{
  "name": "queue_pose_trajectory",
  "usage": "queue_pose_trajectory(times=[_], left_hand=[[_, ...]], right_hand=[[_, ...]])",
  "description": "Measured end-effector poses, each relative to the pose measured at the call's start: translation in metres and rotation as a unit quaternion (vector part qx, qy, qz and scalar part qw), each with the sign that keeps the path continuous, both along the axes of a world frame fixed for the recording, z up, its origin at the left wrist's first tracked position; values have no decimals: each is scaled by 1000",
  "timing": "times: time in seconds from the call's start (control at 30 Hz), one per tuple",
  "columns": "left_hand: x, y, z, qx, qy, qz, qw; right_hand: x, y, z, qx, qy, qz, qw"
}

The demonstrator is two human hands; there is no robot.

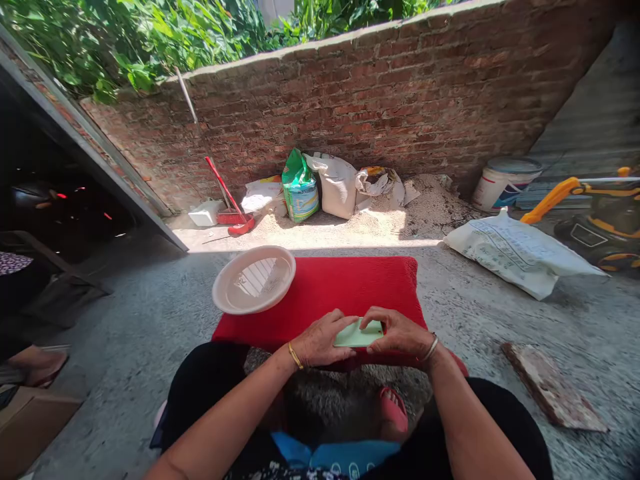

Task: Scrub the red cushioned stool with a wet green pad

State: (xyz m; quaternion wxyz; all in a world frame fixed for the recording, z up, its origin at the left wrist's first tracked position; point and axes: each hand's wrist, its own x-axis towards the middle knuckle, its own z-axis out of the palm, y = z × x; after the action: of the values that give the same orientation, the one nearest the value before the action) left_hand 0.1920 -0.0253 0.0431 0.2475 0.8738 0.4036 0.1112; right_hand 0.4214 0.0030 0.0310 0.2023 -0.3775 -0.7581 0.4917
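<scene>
A pale green flat oblong piece [353, 335] lies level at the near edge of the red-covered low table [357, 283]; its exact kind does not show. My left hand [323, 339] is closed round its left end, thumb and fingers at the two long sides. Over its right end, my right hand [397, 333] curls with the fingertips on the top face and the thumb at the near side. Small dark marks show near that right end. To the left, a pale plastic basin [254, 280] with water in it stands on the table's corner.
Against the brick wall [325, 113] stand several sacks [301, 193], a red dustpan [242, 227] and a bucket [505, 183]. At right are a white sack [523, 250], an orange-handled machine [600, 220] and a stone slab [553, 387]. A person's foot [43, 365] and a cardboard box [37, 427] are at left.
</scene>
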Motion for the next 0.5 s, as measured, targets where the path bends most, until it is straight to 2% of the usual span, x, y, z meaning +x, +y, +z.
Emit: queue_pose_trajectory(times=[0.1,0.17,0.2,0.27,0.33,0.37,0.43,0.5], left_hand=[[1,7,-16,27,9,62,998],[-1,21,-28,47,42,169,984],[-3,30,-33,60,66,237,968],[-8,52,-41,86,111,362,922],[-12,73,-45,104,133,442,881],[-14,83,-47,109,136,466,868],[-13,98,-51,112,142,503,845],[-3,108,-58,107,143,526,832]], right_hand=[[3,12,-15,52,-13,-37,998],[7,18,-25,116,-95,-131,980],[9,20,-29,143,-162,-193,957],[15,22,-39,165,-298,-312,887],[22,21,-49,146,-381,-390,825],[25,20,-55,124,-401,-411,809],[30,19,-66,69,-416,-431,798],[33,18,-77,16,-403,-432,807]])
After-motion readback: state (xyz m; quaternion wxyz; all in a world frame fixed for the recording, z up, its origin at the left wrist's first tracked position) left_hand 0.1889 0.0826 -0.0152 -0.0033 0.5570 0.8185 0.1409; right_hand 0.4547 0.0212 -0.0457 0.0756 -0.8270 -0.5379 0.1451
